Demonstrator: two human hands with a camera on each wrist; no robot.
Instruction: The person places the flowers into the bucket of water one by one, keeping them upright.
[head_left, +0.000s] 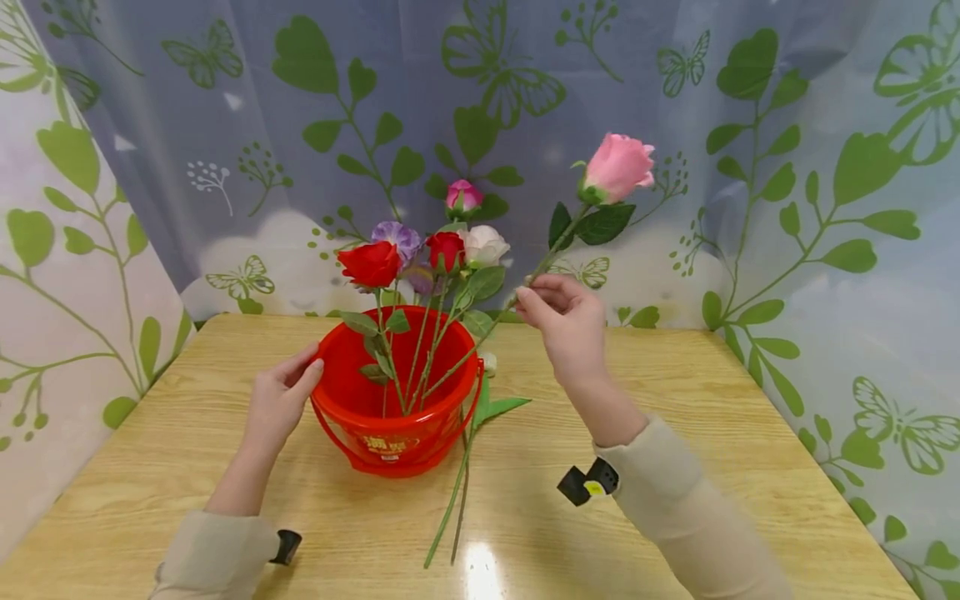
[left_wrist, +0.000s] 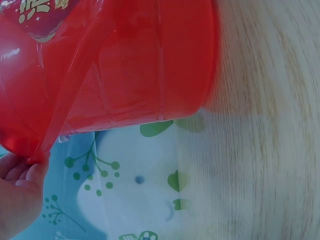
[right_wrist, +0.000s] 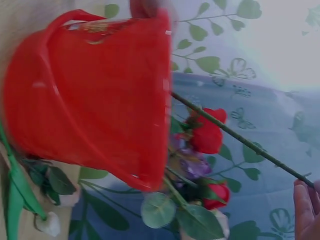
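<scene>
A red plastic bucket [head_left: 390, 442] stands on the wooden table with several artificial flowers in it. Among them are a red rose [head_left: 370, 265], a smaller red rose [head_left: 446, 250], a white flower [head_left: 486, 246], a purple flower [head_left: 396, 239] and a dark pink bud [head_left: 464, 197]. My left hand [head_left: 277, 396] grips the bucket's left rim, thumb and fingers on either side of it. Between thumb and fingers, my right hand [head_left: 566, 321] pinches the stem of a pink rose [head_left: 618, 169]. This rose leans to the right, its lower stem reaching inside the bucket.
On the table [head_left: 637, 517], right of the bucket, lie flower stems with green leaves [head_left: 498, 408]; a small white bloom [right_wrist: 48, 224] shows beside them in the right wrist view. A curtain [head_left: 420, 83] printed with leaves and butterflies hangs behind the table.
</scene>
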